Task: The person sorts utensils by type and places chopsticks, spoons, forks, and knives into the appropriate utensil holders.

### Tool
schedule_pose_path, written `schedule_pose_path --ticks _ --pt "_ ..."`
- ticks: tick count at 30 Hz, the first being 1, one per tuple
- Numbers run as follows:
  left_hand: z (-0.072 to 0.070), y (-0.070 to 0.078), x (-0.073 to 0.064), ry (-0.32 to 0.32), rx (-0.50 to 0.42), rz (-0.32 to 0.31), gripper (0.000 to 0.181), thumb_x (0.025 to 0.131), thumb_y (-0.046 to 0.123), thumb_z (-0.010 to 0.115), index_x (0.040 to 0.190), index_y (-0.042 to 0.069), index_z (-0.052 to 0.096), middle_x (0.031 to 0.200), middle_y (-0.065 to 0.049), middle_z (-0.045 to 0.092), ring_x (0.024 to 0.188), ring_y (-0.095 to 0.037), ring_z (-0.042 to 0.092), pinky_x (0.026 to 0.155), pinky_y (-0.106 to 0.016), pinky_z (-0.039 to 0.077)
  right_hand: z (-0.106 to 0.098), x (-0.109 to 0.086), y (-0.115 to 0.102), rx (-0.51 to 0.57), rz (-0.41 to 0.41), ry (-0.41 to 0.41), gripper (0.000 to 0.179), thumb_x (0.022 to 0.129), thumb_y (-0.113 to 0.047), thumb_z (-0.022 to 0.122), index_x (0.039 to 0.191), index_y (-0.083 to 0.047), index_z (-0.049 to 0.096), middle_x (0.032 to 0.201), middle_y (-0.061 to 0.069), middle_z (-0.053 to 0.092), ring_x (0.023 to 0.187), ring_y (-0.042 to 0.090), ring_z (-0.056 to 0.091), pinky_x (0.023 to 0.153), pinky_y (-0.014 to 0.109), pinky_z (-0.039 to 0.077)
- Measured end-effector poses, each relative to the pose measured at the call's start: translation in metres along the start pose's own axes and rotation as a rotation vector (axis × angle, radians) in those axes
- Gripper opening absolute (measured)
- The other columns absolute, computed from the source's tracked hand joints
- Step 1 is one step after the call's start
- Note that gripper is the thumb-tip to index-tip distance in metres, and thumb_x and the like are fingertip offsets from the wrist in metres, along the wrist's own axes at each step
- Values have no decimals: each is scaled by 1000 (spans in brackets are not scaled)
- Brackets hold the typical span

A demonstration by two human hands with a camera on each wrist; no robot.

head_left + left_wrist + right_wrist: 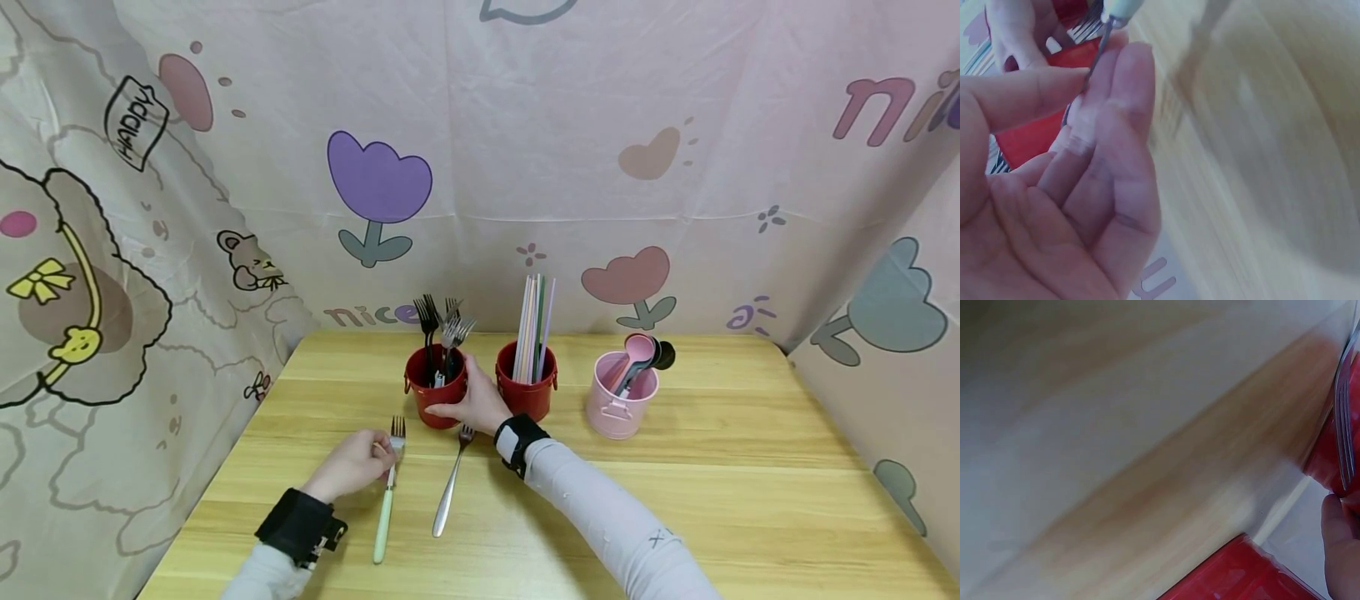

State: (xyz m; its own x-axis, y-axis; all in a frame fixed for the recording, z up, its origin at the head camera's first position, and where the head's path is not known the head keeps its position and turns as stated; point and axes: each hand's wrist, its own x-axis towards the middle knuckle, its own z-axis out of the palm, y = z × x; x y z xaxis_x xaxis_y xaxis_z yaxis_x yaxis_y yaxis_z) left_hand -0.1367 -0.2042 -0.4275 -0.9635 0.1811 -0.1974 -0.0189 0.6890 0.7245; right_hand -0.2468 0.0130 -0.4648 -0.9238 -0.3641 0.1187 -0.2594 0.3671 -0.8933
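Observation:
My left hand [351, 462] pinches a fork with a pale green handle [383, 521] by its neck, thumb against fingers. In the left wrist view the end of the handle [1124, 7] rises past the fingertips. Around the side of a red bucket [422, 398] curls my right hand [482, 400], gripping it. Black and metal forks [453, 333] stand in that bucket, tines up. An all-metal fork [446, 498] lies just in front of it, between the hands. Only a small part of the right hand [1341, 553] appears in the right wrist view.
To the right of the gripped bucket is another red bucket [525, 398] with several pastel straws [531, 325]. Further right stands a pink bucket [615, 417] holding spoons [640, 347]. A printed cloth [510, 108] hangs behind the wooden table [720, 483].

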Motion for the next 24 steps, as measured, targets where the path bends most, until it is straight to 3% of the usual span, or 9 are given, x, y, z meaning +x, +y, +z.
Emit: schedule_pose_path --ticks 5,13,24 --pt "-11 0 1 29 -7 42 8 96 7 61 92 0 60 73 -7 70 65 -18 60 52 -21 35 0 0 0 7 12 -3 95 78 -34 88 152 -20 30 152 5 52 137 24 54 112 46 47" --pt "-20 7 11 199 48 105 13 97 6 60 101 -5 66 83 -10 73 74 -24 70 59 -23 50 0 0 -1 -1 14 0 95 77 -34 88 152 -20 30 151 4 52 137 23 54 113 45 47" --pt "-33 30 24 355 86 136 13 99 7 59 103 -4 64 89 -15 75 73 -20 71 62 -24 52 0 0 0 -13 -6 2 92 78 -35 88 149 -18 33 149 6 54 134 23 56 112 44 48"
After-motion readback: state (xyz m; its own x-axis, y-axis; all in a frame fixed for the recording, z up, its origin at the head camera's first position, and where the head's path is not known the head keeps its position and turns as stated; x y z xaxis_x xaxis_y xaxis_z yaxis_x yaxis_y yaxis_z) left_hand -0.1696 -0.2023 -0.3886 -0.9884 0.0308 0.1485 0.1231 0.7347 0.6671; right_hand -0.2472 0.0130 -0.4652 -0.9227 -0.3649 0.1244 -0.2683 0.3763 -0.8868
